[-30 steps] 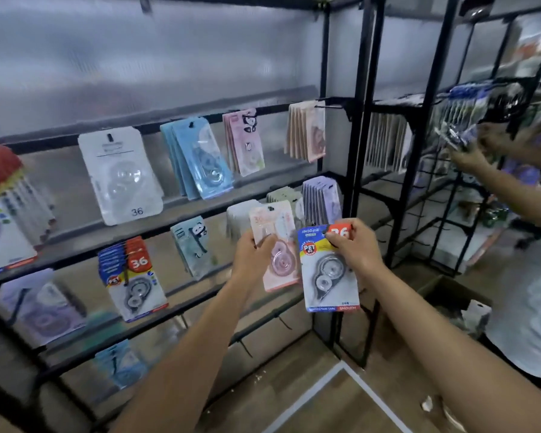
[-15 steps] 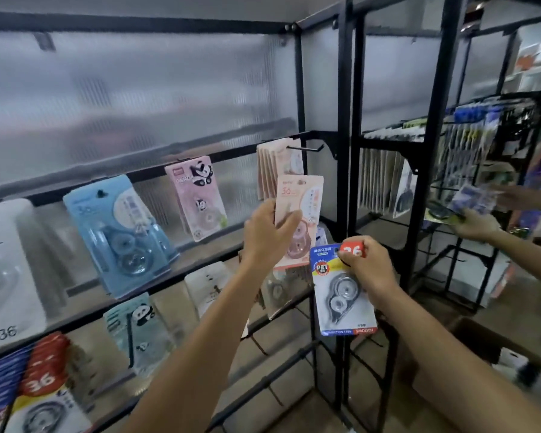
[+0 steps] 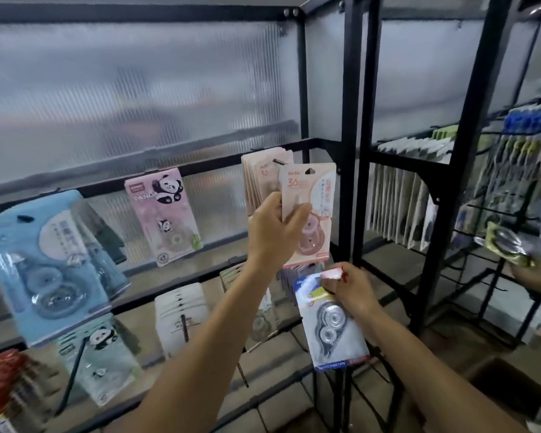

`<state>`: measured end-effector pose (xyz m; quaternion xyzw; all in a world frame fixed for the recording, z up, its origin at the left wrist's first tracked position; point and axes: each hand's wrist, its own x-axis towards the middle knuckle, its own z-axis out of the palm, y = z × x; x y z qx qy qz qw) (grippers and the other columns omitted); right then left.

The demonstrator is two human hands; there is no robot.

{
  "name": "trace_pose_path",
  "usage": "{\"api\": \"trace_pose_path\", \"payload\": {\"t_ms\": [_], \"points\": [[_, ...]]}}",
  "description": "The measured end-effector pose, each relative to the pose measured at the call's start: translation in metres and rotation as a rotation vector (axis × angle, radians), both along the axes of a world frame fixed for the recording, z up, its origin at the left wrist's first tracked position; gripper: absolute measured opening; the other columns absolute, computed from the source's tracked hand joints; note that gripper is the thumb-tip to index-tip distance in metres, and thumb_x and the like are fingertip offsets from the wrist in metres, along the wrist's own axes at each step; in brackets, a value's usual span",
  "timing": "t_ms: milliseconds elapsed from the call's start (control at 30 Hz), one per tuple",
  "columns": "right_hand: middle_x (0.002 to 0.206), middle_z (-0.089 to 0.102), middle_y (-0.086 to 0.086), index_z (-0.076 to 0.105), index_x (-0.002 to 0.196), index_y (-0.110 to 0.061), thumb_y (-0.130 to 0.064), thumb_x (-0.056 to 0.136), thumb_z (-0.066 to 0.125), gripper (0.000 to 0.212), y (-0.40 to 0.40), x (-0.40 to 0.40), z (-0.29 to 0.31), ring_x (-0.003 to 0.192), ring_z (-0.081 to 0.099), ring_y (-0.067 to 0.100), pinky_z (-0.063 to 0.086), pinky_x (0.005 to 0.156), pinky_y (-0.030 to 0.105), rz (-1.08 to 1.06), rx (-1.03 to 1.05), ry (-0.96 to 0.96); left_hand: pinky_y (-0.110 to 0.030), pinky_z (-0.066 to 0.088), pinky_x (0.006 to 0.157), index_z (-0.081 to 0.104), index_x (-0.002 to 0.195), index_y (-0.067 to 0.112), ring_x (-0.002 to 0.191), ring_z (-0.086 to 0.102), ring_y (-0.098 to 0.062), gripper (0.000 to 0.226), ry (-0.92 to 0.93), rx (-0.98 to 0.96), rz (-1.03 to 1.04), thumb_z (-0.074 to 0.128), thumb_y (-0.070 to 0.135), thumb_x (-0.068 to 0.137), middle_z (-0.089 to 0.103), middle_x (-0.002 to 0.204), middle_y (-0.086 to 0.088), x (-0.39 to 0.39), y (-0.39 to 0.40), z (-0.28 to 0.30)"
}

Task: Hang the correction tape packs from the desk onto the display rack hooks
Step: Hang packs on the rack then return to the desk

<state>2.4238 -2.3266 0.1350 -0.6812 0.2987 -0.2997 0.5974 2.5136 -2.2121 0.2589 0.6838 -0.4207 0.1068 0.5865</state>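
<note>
Between our left fingers [image 3: 297, 214] we pinch a peach pack [image 3: 310, 201], its hole just short of the hook [image 3: 277, 160] bearing the matching stack [image 3: 256, 182]. Our right hand [image 3: 352, 292] grips a blue-edged pack [image 3: 331, 326] lower down, waiting. Many packs already hang; these two remain, by our judgement. Left arm raised, right arm bent low.

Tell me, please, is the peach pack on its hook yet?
Not yet: the left hand holds the peach pack before the hook.
</note>
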Motion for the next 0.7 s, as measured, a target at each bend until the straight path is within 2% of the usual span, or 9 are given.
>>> {"api": "trace_pose_path", "payload": {"t_ms": [67,100,200,300,400,500,567,633,700], "points": [[0.070,0.064,-0.005,0.060,0.077,-0.021,-0.004,0.081,0.072,0.021,-0.003,0.007,0.003,0.052,0.061,-0.003,0.043,0.047,0.011,0.034,-0.004,0.011,-0.023,0.057,0.056,0.060,0.090,0.016,0.073,0.066,0.000,0.013,-0.017,-0.040,0.011,0.069,0.024,0.086,0.067,0.086,0.012,-0.004,-0.002,-0.002],[0.069,0.064,-0.007,0.060,0.075,-0.021,-0.003,0.080,0.072,0.022,-0.004,0.010,0.005,0.049,0.059,-0.007,0.041,0.045,0.008,0.051,-0.018,0.009,-0.021,0.057,0.055,0.058,0.088,0.019,0.072,0.065,0.002,0.012,-0.027,-0.048,0.019,0.069,0.024,0.086,0.065,0.084,0.016,-0.007,-0.003,-0.001],[0.071,0.064,-0.011,0.061,0.074,-0.023,-0.004,0.079,0.072,0.023,-0.003,0.014,0.002,0.052,0.059,-0.010,0.040,0.046,0.004,0.111,-0.059,0.006,-0.022,0.057,0.055,0.054,0.083,0.030,0.069,0.064,0.004,0.017,-0.020,-0.060,0.039,0.069,0.024,0.086,0.060,0.079,0.023,-0.014,-0.004,0.001],[0.072,0.064,-0.009,0.062,0.076,-0.021,-0.002,0.079,0.070,0.021,-0.005,0.016,-0.002,0.052,0.059,-0.010,0.040,0.046,0.005,0.155,-0.037,-0.011,-0.014,0.054,0.054,0.052,0.082,0.034,0.067,0.063,0.010,0.021,-0.025,-0.078,0.056,0.069,0.023,0.086,0.059,0.080,0.022,-0.017,-0.006,0.004],[0.073,0.067,-0.007,0.064,0.082,-0.016,-0.003,0.080,0.070,0.015,-0.009,0.018,-0.004,0.057,0.063,-0.004,0.045,0.051,0.010,0.195,-0.007,-0.022,-0.017,0.055,0.054,0.054,0.085,0.027,0.068,0.065,0.002,0.014,-0.023,-0.056,0.089,0.068,0.024,0.087,0.061,0.079,0.018,-0.015,-0.009,0.002],[0.076,0.069,0.001,0.064,0.086,-0.010,0.001,0.084,0.064,0.012,-0.013,0.019,-0.007,0.066,0.067,0.012,0.052,0.059,0.023,0.238,0.092,-0.039,-0.025,0.058,0.060,0.057,0.091,0.019,0.075,0.067,-0.011,0.012,0.067,-0.034,0.127,0.067,0.026,0.088,0.065,0.084,0.008,-0.006,-0.013,-0.002],[0.076,0.067,0.003,0.062,0.083,-0.013,0.005,0.087,0.058,0.018,-0.016,0.019,-0.009,0.065,0.065,0.013,0.052,0.059,0.025,0.266,0.127,-0.051,-0.017,0.055,0.060,0.057,0.095,0.017,0.075,0.064,-0.005,0.013,0.106,-0.005,0.159,0.065,0.027,0.090,0.064,0.087,0.006,0.005,-0.016,-0.002],[0.084,0.068,0.007,0.063,0.086,-0.017,0.004,0.089,0.055,0.022,-0.018,0.018,-0.010,0.070,0.066,0.016,0.053,0.066,0.030,0.275,0.152,-0.044,-0.011,0.050,0.057,0.057,0.097,0.017,0.072,0.060,0.000,0.016,0.110,0.065,0.231,0.063,0.031,0.091,0.062,0.088,0.006,0.021,-0.020,0.002],[0.088,0.070,0.008,0.064,0.090,-0.019,0.002,0.091,0.054,0.023,-0.020,0.015,-0.011,0.074,0.069,0.020,0.055,0.069,0.032,0.295,0.178,-0.041,-0.016,0.051,0.057,0.054,0.097,0.016,0.071,0.059,-0.002,0.022,0.165,0.121,0.294,0.062,0.036,0.091,0.060,0.089,0.005,0.036,-0.025,0.008]]}}
